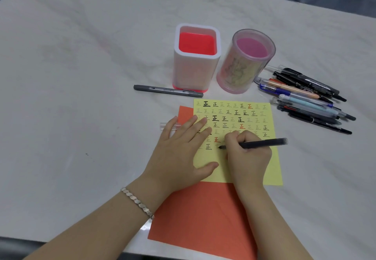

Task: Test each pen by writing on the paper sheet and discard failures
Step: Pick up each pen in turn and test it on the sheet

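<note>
Orange sheet (203, 215) is lying under the yellow paper sheet (272, 168). Left hand (181, 154) is pressing that sheet flat, fingers (191, 123) spread apart. Right hand (247, 154) fingers are clamping the black pen (262, 143), tip on its lower rows. Pressing lightly and steadily should be showing whether ink flows.

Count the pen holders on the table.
2. A white square holder with a red inside stands upright behind the grey marker; a clear round holder stands just right of it, behind the yellow sheet. Nothing in view looks able to hide a third.
</note>
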The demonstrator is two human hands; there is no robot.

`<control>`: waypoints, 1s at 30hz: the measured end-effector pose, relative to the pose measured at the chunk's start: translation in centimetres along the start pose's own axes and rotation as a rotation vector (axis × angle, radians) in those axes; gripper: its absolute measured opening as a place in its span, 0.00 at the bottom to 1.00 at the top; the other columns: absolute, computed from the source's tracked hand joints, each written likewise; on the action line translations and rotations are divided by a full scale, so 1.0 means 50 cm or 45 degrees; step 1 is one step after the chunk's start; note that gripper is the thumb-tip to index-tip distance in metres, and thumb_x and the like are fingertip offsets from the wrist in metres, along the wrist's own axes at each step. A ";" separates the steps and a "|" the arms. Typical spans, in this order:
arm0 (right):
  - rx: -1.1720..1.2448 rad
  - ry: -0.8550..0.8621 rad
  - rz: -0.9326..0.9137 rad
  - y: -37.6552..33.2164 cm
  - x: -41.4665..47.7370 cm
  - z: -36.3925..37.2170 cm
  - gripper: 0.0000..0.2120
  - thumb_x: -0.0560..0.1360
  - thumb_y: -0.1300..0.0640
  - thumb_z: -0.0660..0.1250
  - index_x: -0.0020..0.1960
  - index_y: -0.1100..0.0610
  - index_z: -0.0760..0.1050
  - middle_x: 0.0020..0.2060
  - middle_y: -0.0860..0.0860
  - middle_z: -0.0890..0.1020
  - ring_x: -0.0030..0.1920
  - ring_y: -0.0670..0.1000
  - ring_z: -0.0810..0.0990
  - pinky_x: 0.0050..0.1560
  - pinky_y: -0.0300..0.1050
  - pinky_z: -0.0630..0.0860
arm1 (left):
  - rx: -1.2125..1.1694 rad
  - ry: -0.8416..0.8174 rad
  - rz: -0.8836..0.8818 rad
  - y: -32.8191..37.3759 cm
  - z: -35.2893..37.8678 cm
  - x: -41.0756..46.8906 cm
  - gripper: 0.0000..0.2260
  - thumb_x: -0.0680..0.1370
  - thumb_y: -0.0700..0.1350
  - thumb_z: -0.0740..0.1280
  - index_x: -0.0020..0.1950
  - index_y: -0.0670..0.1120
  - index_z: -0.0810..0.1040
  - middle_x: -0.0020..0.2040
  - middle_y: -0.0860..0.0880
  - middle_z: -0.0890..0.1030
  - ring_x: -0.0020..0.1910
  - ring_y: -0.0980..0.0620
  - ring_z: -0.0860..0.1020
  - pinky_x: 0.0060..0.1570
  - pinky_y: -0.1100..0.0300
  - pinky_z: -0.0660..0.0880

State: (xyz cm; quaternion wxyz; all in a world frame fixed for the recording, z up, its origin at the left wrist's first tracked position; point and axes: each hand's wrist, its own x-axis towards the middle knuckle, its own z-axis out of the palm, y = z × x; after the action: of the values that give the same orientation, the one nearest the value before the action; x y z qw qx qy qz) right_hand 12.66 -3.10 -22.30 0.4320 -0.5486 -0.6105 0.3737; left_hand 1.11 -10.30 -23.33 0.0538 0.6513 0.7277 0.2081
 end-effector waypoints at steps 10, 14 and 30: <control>0.016 -0.015 0.012 0.003 0.001 0.000 0.15 0.65 0.58 0.62 0.23 0.60 0.62 0.18 0.48 0.66 0.24 0.45 0.65 0.30 0.33 0.64 | 0.001 0.014 0.005 -0.001 0.002 -0.001 0.31 0.69 0.64 0.59 0.65 0.48 0.75 0.69 0.51 0.71 0.69 0.53 0.67 0.70 0.47 0.52; 0.005 -0.031 0.010 -0.001 0.000 0.002 0.16 0.65 0.57 0.62 0.24 0.64 0.63 0.20 0.54 0.68 0.24 0.46 0.66 0.30 0.34 0.64 | -0.003 0.023 0.006 -0.001 0.004 -0.001 0.31 0.69 0.64 0.59 0.65 0.48 0.75 0.69 0.51 0.71 0.69 0.53 0.67 0.69 0.47 0.53; -0.031 -0.051 0.009 -0.008 -0.004 -0.001 0.15 0.64 0.58 0.62 0.24 0.64 0.62 0.19 0.58 0.66 0.24 0.46 0.65 0.27 0.33 0.62 | 0.018 0.020 0.012 -0.003 0.004 -0.001 0.31 0.69 0.65 0.59 0.65 0.48 0.75 0.69 0.51 0.71 0.69 0.53 0.67 0.69 0.47 0.53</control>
State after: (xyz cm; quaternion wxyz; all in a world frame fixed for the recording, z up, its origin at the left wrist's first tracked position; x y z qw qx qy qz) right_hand 12.56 -3.37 -21.93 0.4117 -0.5483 -0.6216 0.3787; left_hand 1.04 -10.33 -23.57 0.0426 0.6535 0.7265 0.2082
